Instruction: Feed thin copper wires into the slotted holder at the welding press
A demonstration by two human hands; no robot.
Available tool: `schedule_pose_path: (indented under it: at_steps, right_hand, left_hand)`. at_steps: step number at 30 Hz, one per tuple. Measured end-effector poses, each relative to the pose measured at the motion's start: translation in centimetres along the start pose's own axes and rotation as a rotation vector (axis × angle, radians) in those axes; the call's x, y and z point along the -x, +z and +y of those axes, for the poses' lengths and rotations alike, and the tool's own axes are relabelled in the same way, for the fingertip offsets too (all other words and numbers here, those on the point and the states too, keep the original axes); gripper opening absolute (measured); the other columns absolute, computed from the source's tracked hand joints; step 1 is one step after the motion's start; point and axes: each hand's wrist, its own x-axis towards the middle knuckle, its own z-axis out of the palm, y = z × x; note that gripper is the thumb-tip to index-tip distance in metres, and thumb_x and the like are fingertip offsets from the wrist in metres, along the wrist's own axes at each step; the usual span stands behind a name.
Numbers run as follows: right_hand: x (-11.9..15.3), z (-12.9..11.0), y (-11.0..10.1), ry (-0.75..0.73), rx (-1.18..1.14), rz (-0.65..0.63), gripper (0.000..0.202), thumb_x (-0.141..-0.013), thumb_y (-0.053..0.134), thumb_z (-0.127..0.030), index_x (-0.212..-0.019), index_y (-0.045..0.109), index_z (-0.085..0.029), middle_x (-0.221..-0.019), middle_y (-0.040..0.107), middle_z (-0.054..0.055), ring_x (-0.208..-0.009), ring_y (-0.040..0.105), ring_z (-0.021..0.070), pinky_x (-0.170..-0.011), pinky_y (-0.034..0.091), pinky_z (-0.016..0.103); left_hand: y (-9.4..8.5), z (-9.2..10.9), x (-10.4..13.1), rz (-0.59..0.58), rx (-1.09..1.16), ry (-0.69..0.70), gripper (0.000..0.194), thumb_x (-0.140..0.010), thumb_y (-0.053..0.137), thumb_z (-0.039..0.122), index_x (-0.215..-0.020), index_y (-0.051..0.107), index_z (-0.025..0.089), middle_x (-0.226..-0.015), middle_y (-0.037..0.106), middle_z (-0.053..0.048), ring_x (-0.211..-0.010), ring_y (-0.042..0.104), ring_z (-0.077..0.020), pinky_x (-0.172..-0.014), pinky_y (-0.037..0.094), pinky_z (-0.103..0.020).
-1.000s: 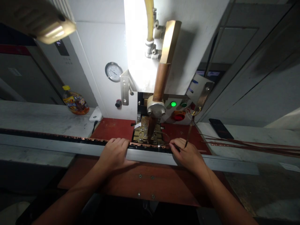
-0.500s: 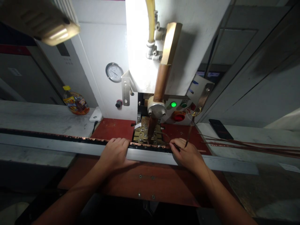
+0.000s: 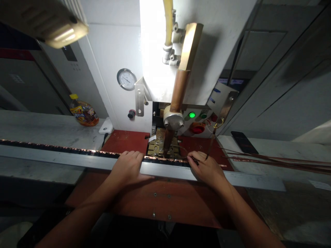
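My left hand (image 3: pixel 128 166) is wrapped over a long metal rail (image 3: pixel 168 169), left of the machine's brass fixture (image 3: pixel 156 146). A dark strip with copper segments (image 3: pixel 90 151) runs along the rail's back edge and passes under that hand. My right hand (image 3: pixel 205 167) is closed in a pinch on a thin wire (image 3: pixel 183 157) at the right of the fixture. A copper electrode rod (image 3: pixel 169 137) comes down onto the fixture, between my hands. Whether its tip touches the strip is too small to tell.
Behind stands the white machine with a pressure gauge (image 3: pixel 126 79) and a lit green button (image 3: pixel 192 115). A bottle (image 3: pixel 85 113) stands at the left. At the right lie a phone (image 3: pixel 244 142) and copper strips (image 3: pixel 279 162). A lamp (image 3: pixel 59 31) hangs at upper left.
The view has shifted very slightly. Both hands keep their places and their grip, and the electrode rod stays down at the fixture.
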Motion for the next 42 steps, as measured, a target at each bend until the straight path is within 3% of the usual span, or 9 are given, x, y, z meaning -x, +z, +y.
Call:
schedule_pose_path:
  at_steps: [18,42]
  right_hand:
    - [-0.6,0.2,0.1,0.104,-0.035,-0.092,0.024,-0.101,0.041,-0.031,-0.093,0.063,-0.025,-0.084,0.074,0.003,-0.082,0.07,0.021,-0.077,0.049,0.031]
    - [-1.4,0.0,-0.2,0.207,-0.084,-0.193,0.025,-0.1,0.04,-0.036,-0.092,0.061,-0.025,-0.087,0.073,0.005,-0.083,0.069,0.022,-0.078,0.043,0.031]
  left_hand:
    - [-0.4,-0.2,-0.8,-0.043,0.016,-0.005,0.072,-0.073,0.056,0.088,-0.09,0.065,0.019,-0.091,0.073,-0.014,-0.087,0.068,-0.0358,-0.079,0.046,-0.046]
    - [-1.1,-0.2,-1.8,-0.2,0.001,-0.042,0.08,-0.073,0.053,0.09,-0.098,0.068,0.016,-0.099,0.074,-0.016,-0.093,0.07,-0.0371,-0.084,0.05,-0.047]
